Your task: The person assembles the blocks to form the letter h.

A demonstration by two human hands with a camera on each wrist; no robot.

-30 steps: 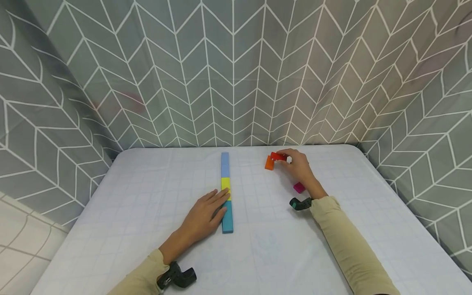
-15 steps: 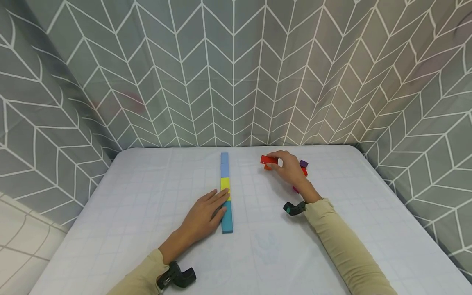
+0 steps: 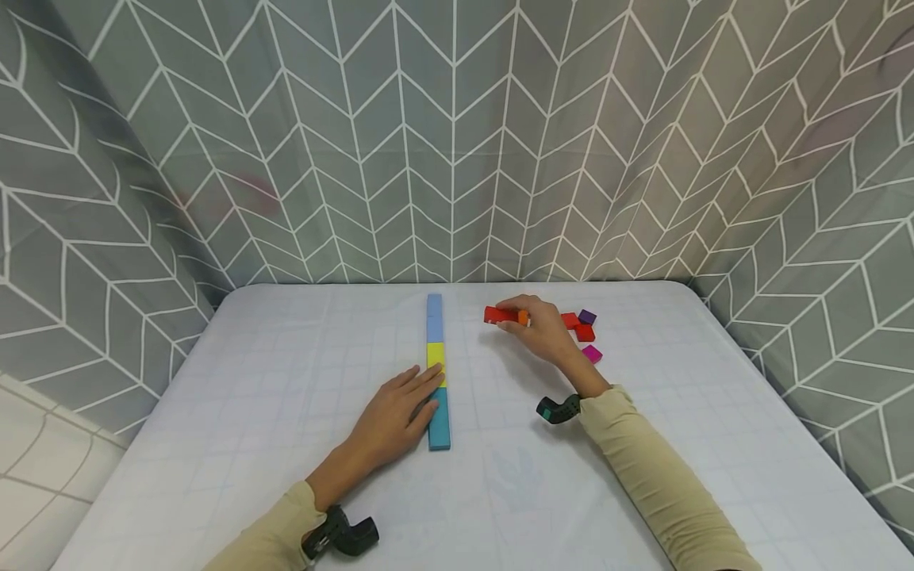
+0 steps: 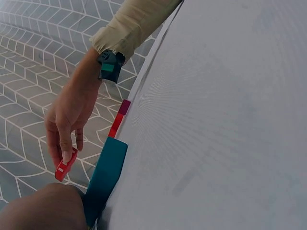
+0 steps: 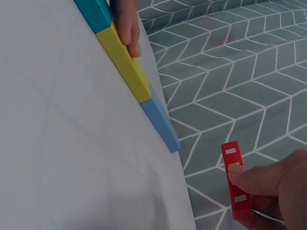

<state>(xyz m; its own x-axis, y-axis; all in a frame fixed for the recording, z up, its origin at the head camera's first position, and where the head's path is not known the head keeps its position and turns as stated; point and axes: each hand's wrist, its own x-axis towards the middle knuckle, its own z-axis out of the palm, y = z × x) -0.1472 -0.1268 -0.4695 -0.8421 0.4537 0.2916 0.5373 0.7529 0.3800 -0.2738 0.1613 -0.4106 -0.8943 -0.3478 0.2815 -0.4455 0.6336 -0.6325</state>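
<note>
- Landmark: one yellow rectangular block [image 3: 435, 354], mid-line in a straight run. Near side touching it: one teal rectangular block [image 3: 439, 428]. Far side touching it: light-blue section [image 3: 435, 319], one block or two, can't tell.
- Hands: two. Left hand [image 3: 396, 412] lies flat, fingers extended, fingertips on the yellow block, gripping nothing.
- Right hand [image 3: 539, 327], right of the yellow block and farther out: thumb and fingers pinched on one red block with pale rectangular marks [image 3: 496, 315], gap just the block's width. Block is raised above the cloth.
- One orange piece [image 3: 524, 317] shows between right thumb and fingers; can't tell if touched.
- Well right of the yellow block, loose: two small red pieces [image 3: 585, 333], one dark purple piece [image 3: 587, 316], one magenta piece [image 3: 591, 354].
- Edges: table's far edge just past the light-blue end. White cloth [image 3: 286, 373] runs wide left of the yellow block; narrower strip of it between line and held block.
</note>
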